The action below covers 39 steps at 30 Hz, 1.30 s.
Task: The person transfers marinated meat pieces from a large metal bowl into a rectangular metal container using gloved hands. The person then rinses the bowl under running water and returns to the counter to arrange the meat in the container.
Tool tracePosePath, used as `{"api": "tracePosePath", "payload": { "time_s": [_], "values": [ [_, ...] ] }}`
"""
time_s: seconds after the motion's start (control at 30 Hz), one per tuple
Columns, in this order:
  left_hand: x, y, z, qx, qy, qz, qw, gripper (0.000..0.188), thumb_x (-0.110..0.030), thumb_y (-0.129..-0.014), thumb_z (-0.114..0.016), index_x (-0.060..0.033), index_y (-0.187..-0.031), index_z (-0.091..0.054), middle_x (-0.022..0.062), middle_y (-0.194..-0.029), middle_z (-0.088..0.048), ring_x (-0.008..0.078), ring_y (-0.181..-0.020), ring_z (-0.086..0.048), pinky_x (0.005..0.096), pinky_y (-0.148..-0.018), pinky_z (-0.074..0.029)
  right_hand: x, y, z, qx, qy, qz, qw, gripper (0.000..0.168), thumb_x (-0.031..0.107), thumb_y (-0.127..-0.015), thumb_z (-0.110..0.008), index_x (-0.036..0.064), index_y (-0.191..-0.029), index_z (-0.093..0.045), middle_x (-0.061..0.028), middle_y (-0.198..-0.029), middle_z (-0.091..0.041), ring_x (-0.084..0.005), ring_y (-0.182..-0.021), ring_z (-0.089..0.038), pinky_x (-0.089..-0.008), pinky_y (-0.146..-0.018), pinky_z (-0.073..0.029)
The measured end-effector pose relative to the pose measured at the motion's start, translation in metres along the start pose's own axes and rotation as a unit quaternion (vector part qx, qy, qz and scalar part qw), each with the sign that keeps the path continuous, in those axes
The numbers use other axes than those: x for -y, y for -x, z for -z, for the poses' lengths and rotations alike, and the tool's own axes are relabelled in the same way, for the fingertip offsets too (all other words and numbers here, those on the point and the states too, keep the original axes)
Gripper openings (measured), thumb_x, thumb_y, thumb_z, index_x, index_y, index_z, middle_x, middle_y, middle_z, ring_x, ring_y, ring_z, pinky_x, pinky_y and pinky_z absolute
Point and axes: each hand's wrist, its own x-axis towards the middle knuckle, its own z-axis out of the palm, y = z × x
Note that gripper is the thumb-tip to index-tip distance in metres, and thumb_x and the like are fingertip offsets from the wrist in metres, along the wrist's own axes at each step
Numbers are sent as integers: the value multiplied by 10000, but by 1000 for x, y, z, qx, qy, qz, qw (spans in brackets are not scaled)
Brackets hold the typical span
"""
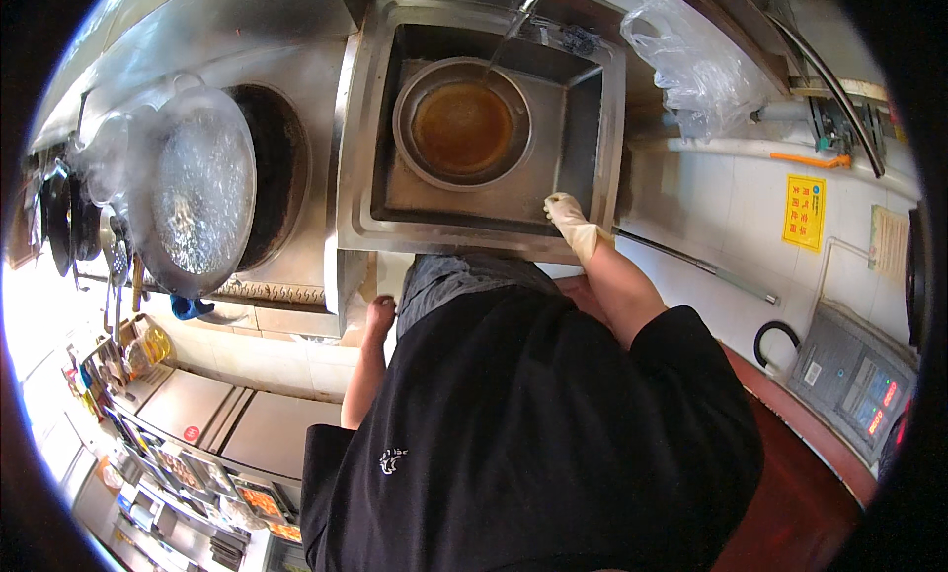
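In front of me a square stainless steel sink [485, 234] holds a round metal bowl [461, 180]. Brownish liquid [463, 128] covers the bowl's bottom, and the faucet [527, 8] reaches over its far rim. My right hand [566, 211] wears a pale rubber glove and hovers over the sink's near right corner, fingers curled, with nothing visible in them. My left hand [380, 311] is bare and hangs low beside my hip, left of the sink's front edge. Its fingers are bent and partly hidden, so its grip is unclear.
Left, a steaming wok [204, 194] of liquid sits beside a dark round burner [278, 180]. Ladles and strainers [115, 250] hang further left. A metal pole [696, 262] lies right of the sink; a plastic bag [692, 54] hangs above. Food trays [259, 502] stand behind left.
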Motion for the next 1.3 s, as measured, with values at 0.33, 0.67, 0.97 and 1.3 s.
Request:
{"api": "tracePosePath", "payload": {
  "time_s": [0.33, 0.67, 0.97, 1.3],
  "values": [
    [8, 28, 37, -81, 183, 164, 966, 298, -204, -802, -462, -36, -1036, -538, 96, -829, -595, 176, -639, -575, 286, -531, -454, -13, 12, 9, 21, -117, -62, 991, 230, 226, -810, -515, 23, -871, -604, -71, -734, -629, -174, -653, -585, -321, -605, -451],
    [-78, 2, 9, -20, 169, -2, 985, 292, -161, -824, -460, -16, -1067, -531, 99, -867, -620, 158, -657, -596, 264, -545, -457, -1, 15, 0, 11, -145, -51, 988, 246, 230, -811, -511, 11, -877, -603, -70, -763, -637, -169, -653, -592, -304, -618, -452],
    [-17, 4, 13, -42, 167, 102, 980, 298, -188, -827, -466, -21, -1066, -527, 116, -870, -617, 187, -658, -605, 296, -522, -473, 5, 22, -1, 21, -154, -68, 986, 224, 221, -819, -518, 24, -885, -602, -58, -753, -631, -150, -629, -586, -296, -609, -464],
    [0, 15, 16, -59, 209, 126, 968, 292, -192, -841, -447, -37, -1077, -519, 100, -869, -606, 183, -673, -593, 283, -549, -461, 20, 28, -1, 29, -190, -55, 980, 200, 211, -821, -531, 17, -827, -578, -62, -712, -609, -145, -576, -555, -280, -538, -450]
  ]
}}
